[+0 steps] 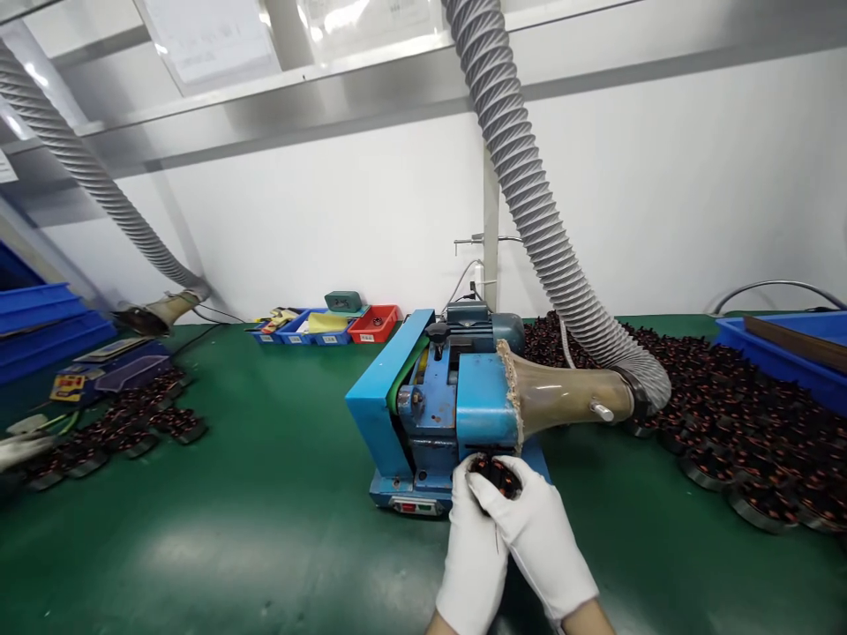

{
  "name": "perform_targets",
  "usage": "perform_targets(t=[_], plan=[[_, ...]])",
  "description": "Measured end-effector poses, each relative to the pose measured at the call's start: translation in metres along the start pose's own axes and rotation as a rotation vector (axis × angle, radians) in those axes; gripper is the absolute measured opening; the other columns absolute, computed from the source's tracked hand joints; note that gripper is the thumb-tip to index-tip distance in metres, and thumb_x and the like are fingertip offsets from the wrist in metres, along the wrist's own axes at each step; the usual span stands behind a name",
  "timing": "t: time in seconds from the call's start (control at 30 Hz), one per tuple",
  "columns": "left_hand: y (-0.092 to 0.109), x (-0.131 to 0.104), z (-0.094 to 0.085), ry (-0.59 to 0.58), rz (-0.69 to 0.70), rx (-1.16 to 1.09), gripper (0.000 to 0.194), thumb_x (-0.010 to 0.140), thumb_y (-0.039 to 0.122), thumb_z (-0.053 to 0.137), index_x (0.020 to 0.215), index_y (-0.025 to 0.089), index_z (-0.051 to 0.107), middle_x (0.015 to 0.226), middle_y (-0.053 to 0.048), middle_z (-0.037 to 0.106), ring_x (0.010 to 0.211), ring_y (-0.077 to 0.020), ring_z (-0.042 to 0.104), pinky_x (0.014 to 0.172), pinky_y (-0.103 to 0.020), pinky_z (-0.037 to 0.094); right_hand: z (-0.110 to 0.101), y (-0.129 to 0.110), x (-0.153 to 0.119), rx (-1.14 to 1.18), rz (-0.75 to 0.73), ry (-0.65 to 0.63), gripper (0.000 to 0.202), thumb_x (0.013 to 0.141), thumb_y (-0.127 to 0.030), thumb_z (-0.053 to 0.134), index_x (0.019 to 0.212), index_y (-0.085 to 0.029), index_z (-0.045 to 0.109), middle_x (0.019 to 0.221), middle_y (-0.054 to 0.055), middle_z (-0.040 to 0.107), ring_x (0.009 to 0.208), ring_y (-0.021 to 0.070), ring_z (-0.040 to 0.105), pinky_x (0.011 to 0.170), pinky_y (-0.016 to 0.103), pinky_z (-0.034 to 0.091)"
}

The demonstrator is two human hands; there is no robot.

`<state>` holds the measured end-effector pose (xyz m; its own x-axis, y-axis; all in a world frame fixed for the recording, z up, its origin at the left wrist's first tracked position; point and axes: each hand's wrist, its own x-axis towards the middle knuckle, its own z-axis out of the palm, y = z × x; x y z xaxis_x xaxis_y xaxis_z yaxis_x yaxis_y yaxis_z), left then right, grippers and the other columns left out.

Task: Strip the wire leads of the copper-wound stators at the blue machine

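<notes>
so there's a green surface [278, 494] with a big spread of copper-wound motor stators [715, 397] on the right. blue belt machine [430, 406] sits mid-surface, grey ribbed hose [529, 168] on its nozzle. right at its front edge, one small wound stator [499, 478] is held between the left hand [473, 547] and right hand [539, 529], both white-gloved, each grip closed round it.

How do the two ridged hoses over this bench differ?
The left grey ridged hose looks thinner and ends in a small tan nozzle with no machine against its mouth; the right grey ridged hose looks thicker, its larger tan nozzle meeting the bright blue machine. Both slope down rightward.
</notes>
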<state>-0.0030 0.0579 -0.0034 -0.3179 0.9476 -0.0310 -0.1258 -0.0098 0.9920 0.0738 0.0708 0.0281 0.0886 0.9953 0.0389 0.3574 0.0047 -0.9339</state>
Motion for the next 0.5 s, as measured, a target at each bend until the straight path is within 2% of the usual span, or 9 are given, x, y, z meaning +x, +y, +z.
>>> perform_targets(t=[0.2,0.3,0.5], plan=[[0.001,0.001,0.000,-0.073,0.000,0.057,0.033,0.078,0.026,0.056,0.110,0.019,0.050,0.105,-0.011,0.067,0.096,-0.0232,0.064,0.086,-0.037,0.048,-0.001,-0.006,0.000,-0.009,0.015,0.002,0.027,0.074,-0.045,0.061,0.086,-0.022,0.067,0.085,0.005,0.075,0.079,0.0243,0.069,0.071,0.032,0.052],[0.004,0.001,0.001,-0.092,-0.003,0.048,0.033,0.078,0.028,0.056,0.109,0.020,0.050,0.100,-0.010,0.069,0.092,-0.0227,0.065,0.082,-0.035,0.049,-0.002,-0.007,0.000,-0.009,0.018,0.008,0.029,0.074,-0.047,0.061,0.086,-0.022,0.067,0.083,0.006,0.075,0.078,0.0242,0.069,0.070,0.031,0.052],[0.005,0.004,0.006,-0.037,-0.014,0.018,0.033,0.076,0.030,0.058,0.108,0.022,0.052,0.101,-0.008,0.068,0.090,-0.0211,0.065,0.081,-0.032,0.050,-0.003,-0.012,0.003,-0.077,0.015,0.025,0.031,0.075,-0.051,0.058,0.082,-0.023,0.069,0.079,0.006,0.074,0.074,0.0255,0.068,0.067,0.032,0.051]])
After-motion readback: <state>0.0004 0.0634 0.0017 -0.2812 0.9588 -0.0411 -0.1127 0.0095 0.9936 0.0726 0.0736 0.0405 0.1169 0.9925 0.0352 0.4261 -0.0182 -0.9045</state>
